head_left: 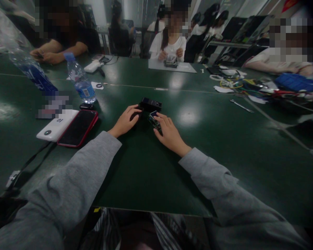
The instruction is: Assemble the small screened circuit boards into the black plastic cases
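Observation:
My left hand [123, 121] has its fingers bent around a small black part [137, 114], whose exact kind is hard to make out. Across from it, my right hand [170, 134] grips a small circuit board [154, 122] at its left side, with the fingers closed over the upper end. The two held pieces are apart, with a narrow gap of table between them. Just beyond both hands lies a black rectangular case [151, 103]. All of this is low over the green table [146, 173].
To the left are a red-edged phone [78, 128], a white power bank [52, 129], a water bottle [81, 81] and a larger blue-labelled bottle [36, 74]. A wrench [241, 106] and tangled wires [240, 83] lie at the right. Several people sit around.

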### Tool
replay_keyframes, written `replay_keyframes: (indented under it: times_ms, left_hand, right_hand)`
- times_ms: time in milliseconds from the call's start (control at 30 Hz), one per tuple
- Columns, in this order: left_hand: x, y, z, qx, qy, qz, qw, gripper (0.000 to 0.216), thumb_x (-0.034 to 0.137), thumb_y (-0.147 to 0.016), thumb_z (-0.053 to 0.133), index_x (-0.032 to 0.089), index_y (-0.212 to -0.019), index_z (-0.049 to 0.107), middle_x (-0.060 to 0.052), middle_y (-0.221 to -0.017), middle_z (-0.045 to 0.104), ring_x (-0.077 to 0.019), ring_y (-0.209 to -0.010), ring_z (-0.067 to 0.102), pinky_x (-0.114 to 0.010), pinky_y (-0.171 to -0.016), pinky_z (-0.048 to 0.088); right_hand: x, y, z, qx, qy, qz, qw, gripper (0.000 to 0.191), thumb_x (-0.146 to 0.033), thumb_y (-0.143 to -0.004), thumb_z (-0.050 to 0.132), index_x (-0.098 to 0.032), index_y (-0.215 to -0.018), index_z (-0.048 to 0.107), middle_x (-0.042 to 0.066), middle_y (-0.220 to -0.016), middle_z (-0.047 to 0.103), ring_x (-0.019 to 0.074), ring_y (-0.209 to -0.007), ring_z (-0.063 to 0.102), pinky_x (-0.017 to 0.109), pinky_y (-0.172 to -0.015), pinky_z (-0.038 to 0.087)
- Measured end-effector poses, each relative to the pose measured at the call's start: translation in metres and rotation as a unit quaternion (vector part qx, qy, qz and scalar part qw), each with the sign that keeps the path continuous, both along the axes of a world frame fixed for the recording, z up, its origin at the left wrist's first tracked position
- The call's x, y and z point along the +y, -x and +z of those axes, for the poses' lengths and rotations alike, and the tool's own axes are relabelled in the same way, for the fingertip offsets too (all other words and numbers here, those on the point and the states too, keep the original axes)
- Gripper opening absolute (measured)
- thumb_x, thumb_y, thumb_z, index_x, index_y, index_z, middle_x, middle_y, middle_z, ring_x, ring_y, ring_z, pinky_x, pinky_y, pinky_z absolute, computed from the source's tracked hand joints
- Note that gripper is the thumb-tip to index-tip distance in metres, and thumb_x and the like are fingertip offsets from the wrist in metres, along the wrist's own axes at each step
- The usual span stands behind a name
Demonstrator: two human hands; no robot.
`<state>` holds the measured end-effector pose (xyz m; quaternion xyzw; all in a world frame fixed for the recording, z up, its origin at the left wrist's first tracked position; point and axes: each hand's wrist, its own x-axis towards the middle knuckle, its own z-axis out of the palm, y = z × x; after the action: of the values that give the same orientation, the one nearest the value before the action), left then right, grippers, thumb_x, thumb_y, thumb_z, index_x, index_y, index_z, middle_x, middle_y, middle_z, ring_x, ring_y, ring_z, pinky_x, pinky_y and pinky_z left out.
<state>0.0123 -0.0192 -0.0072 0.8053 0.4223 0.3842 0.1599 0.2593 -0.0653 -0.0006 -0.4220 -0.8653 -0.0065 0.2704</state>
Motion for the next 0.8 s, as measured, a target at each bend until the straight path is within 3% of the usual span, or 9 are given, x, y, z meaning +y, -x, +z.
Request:
replay_keyframes:
  times_ms: [633, 800]
  left_hand:
    - [-0.0006, 0.0002, 0.0007, 0.001, -0.001, 0.001, 1.0, 0.028, 0.031, -0.098, 0.047, 0.022, -0.121, 0.06, -0.011, -0.144, 0.049, -0.0237, -0.137, 0.045, -0.049, -0.116, 0.036]
    - [-0.0021, 0.0002, 0.0027, 0.005, 0.003, -0.006, 1.0, 0.029, 0.033, -0.098, 0.047, 0.022, -0.122, 0.059, -0.011, -0.144, 0.049, -0.0248, -0.137, 0.045, -0.05, -0.116, 0.036]
  right_hand:
    - [-0.0007, 0.0002, 0.0, -0.004, 0.0, -0.002, 1.0, 0.047, -0.023, -0.093, 0.048, -0.015, -0.139, 0.041, 0.017, -0.147, 0.042, 0.0331, -0.125, 0.047, 0.055, -0.105, 0.045]
    - [-0.0001, -0.0005, -0.0006, 0.0, 0.008, 0.0, 1.0, 0.05, -0.025, -0.093, 0.048, -0.019, -0.142, 0.04, 0.015, -0.147, 0.042, 0.0342, -0.127, 0.047, 0.059, -0.104, 0.044]
